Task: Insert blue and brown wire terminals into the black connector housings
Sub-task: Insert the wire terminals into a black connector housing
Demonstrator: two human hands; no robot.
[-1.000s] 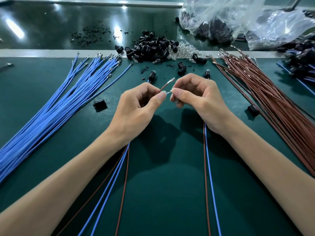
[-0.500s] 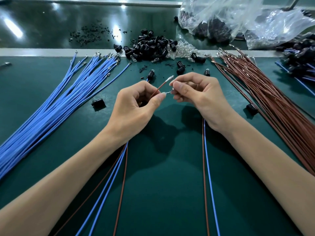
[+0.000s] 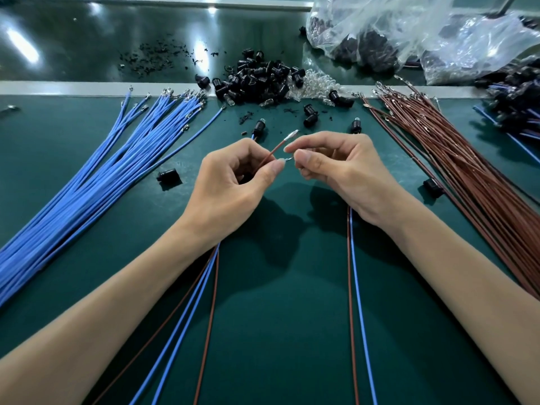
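Your left hand (image 3: pixel 230 185) has its fingers curled around a brown wire (image 3: pixel 273 149). It pinches the wire just behind the crimp, so the bare metal tip points up and away from you, above the counter (image 3: pixel 277 302). Your right hand (image 3: pixel 342 168) is clenched too, and its thumb and forefinger nip a small silver terminal (image 3: pixel 289 159) in the narrow gap between your two thumbs.

I judge these wires to be very light and limp, so a long free end will sag and wander. The insulation looks smooth. The terminal is thin metal and probably bends if you squeeze or push it at an angle. Take hold on the insulation, close behind the crimp (not on the metal itself), and the tip will go where you aim it. A housing is small, hard plastic and may slip or turn between the fingers.

Some things I cannot make out. Something dark shows inside your left palm, perhaps a housing, but the fingers cover it. The right fingers hide which wire the silver terminal belongs to. A blue-and-brown pair (image 3: pixel 356 258) runs out under that wrist, and more strands (image 3: pixel 200 287) run out under the left one.

The spare black connector housings (image 3: pixel 260 80) lie heaped at the far edge, well apart from your hands. They sit between the blue bundle (image 3: pixel 96 185) and the brown bundle (image 3: pixel 467 171). Their cavities are too small to see.
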